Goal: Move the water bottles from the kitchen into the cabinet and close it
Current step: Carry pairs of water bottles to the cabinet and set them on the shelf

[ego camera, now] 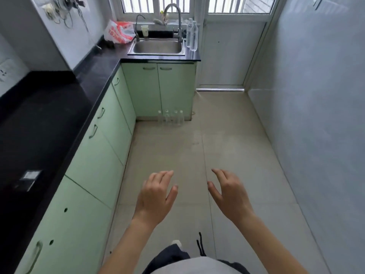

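Four clear water bottles [171,118], faint and hard to count, stand on the floor [227,145] close before the green sink cabinet [158,89]; two taller bottles [192,36] stand beside the sink [158,53]. Left hand [156,194] and right hand [230,191] hover, fingers spread, holding nothing.

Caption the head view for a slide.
Left hand and right hand open, empty; water bottles stand on floor before cabinet.

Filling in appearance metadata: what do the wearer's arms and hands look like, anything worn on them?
The left hand and right hand are bare: no gloves, rings or watch show. The left forearm and right forearm carry no sleeve down to the frame edge. Between them show a light grey top, a dark garment and a black drawstring.
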Tool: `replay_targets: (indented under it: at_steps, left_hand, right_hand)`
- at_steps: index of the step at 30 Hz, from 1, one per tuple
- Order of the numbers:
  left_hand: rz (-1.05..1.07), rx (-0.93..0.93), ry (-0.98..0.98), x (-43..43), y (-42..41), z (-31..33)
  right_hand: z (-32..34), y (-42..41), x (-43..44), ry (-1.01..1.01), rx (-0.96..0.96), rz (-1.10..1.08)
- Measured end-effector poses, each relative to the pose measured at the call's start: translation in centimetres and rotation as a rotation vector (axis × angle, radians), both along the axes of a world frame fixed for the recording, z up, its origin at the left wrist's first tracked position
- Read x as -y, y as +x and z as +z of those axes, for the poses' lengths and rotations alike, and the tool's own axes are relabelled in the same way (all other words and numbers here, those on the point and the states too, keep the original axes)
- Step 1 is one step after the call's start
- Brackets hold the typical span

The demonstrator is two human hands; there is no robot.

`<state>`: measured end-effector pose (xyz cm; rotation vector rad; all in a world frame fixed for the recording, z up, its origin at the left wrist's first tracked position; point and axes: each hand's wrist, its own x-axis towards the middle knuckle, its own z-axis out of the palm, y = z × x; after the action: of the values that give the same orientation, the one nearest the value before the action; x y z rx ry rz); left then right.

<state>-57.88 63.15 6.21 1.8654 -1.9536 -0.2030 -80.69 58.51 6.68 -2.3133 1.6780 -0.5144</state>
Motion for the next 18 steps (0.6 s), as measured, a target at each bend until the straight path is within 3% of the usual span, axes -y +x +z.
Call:
replay_targets:
  at_steps: [7, 14, 18]
  left_hand:
    - [-0.038, 0.017, -0.083, 16.9, 4.6, 2.1]
    - [0.021, 0.006, 0.065, 30.6, 4.3, -3.7]
    - [0.032, 0.04, 0.073, 41.1, 3.7, -2.2]
  right_hand:
    - [1.4, 3.2, 14.9, -0.081, -0.002, -0.016]
    - [-2.9, 3.6, 30.7, 0.037, -0.014, -0.011]
    - [-1.9, 3.4, 42.2, 0.038, 0.016, 0.027]
